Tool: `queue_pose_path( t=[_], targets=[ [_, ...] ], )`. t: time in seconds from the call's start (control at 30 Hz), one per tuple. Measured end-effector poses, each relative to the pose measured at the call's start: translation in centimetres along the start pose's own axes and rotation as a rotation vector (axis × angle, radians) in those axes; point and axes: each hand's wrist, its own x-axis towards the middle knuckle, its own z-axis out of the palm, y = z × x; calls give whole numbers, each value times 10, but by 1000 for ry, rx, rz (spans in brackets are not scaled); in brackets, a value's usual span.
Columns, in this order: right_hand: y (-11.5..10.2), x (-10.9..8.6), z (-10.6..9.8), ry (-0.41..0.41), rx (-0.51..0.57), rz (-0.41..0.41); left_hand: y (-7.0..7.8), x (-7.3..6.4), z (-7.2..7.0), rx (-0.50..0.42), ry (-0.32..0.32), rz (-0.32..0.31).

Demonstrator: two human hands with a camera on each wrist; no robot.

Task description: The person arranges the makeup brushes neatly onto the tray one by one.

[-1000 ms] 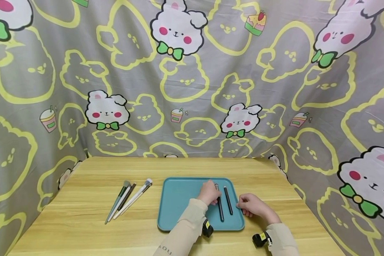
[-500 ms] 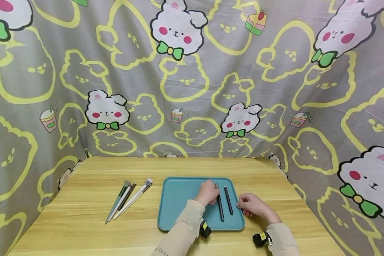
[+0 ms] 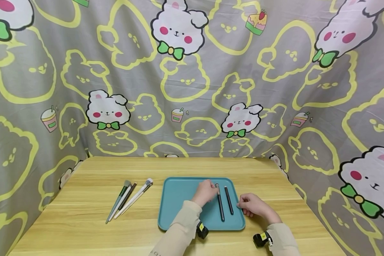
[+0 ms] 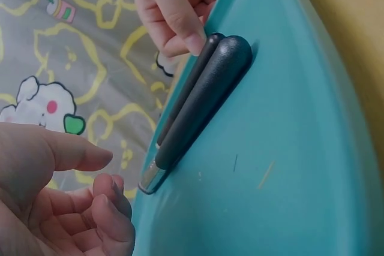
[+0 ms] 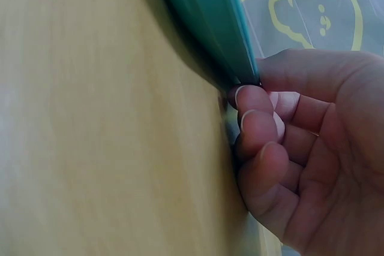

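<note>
A teal tray (image 3: 176, 202) rests on the table with two dark-handled makeup brushes lying side by side at its right. Over the tray is my left hand (image 3: 205, 192), beside the metal end of the thicker brush (image 3: 221, 208). The left wrist view shows a gap between the left thumb and loosely bent fingers (image 4: 114, 214), with nothing between them. Farther right lies the thinner brush (image 3: 229, 201). My right hand (image 3: 252, 204) pinches the tray's right rim between thumb and fingers, plain in the right wrist view.
To the left on the wooden table (image 3: 83, 227), several makeup brushes (image 3: 128, 201) lie in a loose bundle, with white, green and dark handles. A grey patterned curtain (image 3: 192, 85) hangs behind the table and along both sides.
My left hand has drawn slightly left, away from the thicker brush, and its forearm has shifted left too. The right hand and both brushes have stayed in place.
</note>
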Motion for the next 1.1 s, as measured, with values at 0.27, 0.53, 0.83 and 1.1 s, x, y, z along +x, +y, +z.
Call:
queue_pose_path(
  t=[0.27,0.53,0.83,1.1],
  targets=[
    [0,1,0,-2,-5,-3,2,-8,-10,13,0,0],
    [1,2,0,-3,-3,-6,-2,-14,-18,44,10,46],
    [1,3,0,1,-6,-8,-6,-19,-33,72,-22,63],
    [1,2,0,-1,-10,-15,-13,-26,-51,112,-7,80]
  ],
)
